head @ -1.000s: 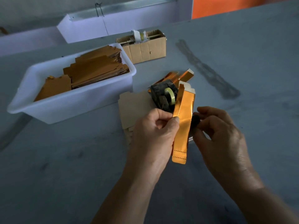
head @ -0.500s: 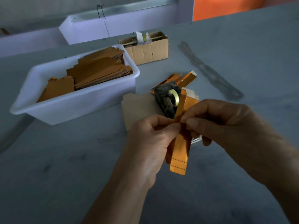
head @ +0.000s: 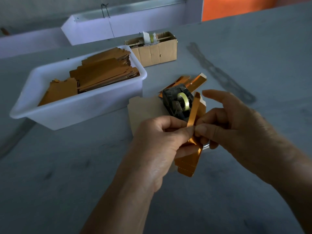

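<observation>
I hold a long, shiny orange-gold folded carton [head: 190, 159] upright above the grey table. My left hand [head: 157, 146] grips its left side, thumb pressed on the front near the middle. My right hand [head: 236, 125] pinches the same spot from the right with thumb and curled fingers, while its index finger sticks out straight. The carton's top flap rises between the hands and its lower end hangs below them. Just behind stands a black tape dispenser [head: 177, 102] with a yellowish tape roll.
A white plastic tub [head: 81, 112] at the left holds several flat orange cartons. A flat brown card [head: 145, 107] and more orange cartons [head: 195, 81] lie around the dispenser. A cardboard box [head: 157, 53] sits further back, a dark stain [head: 219, 71] marks the table's right.
My right hand moved in from the carton's right edge to pinch its middle beside my left thumb, then its index finger lifted. The carton has been folded narrower.
</observation>
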`<state>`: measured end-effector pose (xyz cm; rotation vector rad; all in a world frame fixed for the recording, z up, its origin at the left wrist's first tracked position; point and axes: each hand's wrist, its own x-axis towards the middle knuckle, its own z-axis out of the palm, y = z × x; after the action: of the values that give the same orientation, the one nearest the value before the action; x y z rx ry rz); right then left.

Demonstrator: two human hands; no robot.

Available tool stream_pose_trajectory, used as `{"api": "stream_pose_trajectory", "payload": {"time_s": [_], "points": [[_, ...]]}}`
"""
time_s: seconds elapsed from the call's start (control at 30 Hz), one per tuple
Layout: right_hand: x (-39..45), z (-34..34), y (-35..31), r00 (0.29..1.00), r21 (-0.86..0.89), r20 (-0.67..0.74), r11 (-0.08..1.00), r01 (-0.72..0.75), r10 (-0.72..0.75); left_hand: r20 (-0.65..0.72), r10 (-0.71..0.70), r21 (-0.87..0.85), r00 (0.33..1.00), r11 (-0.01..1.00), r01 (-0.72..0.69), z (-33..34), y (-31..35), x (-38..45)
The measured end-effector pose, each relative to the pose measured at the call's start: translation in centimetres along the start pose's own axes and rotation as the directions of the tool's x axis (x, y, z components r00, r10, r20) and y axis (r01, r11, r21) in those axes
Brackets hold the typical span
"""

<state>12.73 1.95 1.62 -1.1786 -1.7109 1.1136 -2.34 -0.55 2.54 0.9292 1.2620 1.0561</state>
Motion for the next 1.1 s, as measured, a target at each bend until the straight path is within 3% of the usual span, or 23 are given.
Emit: {"api": "stream_pose_trajectory", "payload": {"time_s": [0.23,0.43,0.6,0.7,0.83,1.0,1.1], "points": [[-0.1,-0.1,-0.3,0.997,-0.110,0.009,0.991,-0.069,0.071,0.115,-0.062,-0.051,0.991,0.996,0.068,-0.5,0.2,0.1],[-0.2,0.3,-1.1,0.997,-0.232,-0.021,0.969,-0.083,0.080,0.025,-0.015,-0.015,1.000,1.000,0.016,-0.1,-0.4,0.0],[-0.4,0.6,-1.5,0.994,-0.339,-0.100,0.937,-0.082,0.051,-0.127,0.156,0.134,0.980,0.981,-0.139,0.8,-0.8,-0.5],[-0.4,0.9,-1.6,0.988,-0.411,-0.154,0.907,-0.088,0.026,-0.210,0.339,0.351,0.917,0.902,-0.253,1.5,-1.4,-1.0],[-0.6,1.1,-1.7,0.983,-0.381,-0.179,0.919,-0.103,0.036,-0.238,0.460,0.410,0.856,0.846,-0.341,1.9,-1.8,-1.6],[0.0,0.9,-2.1,0.984,-0.362,-0.164,0.923,-0.131,0.075,-0.262,0.474,0.384,0.840,0.850,-0.360,1.3,-1.6,-1.5],[0.2,0.6,-2.7,0.985,-0.469,-0.172,0.877,-0.104,0.025,-0.260,0.388,0.216,0.884,0.916,-0.338,0.6,-1.3,-1.5]]}}
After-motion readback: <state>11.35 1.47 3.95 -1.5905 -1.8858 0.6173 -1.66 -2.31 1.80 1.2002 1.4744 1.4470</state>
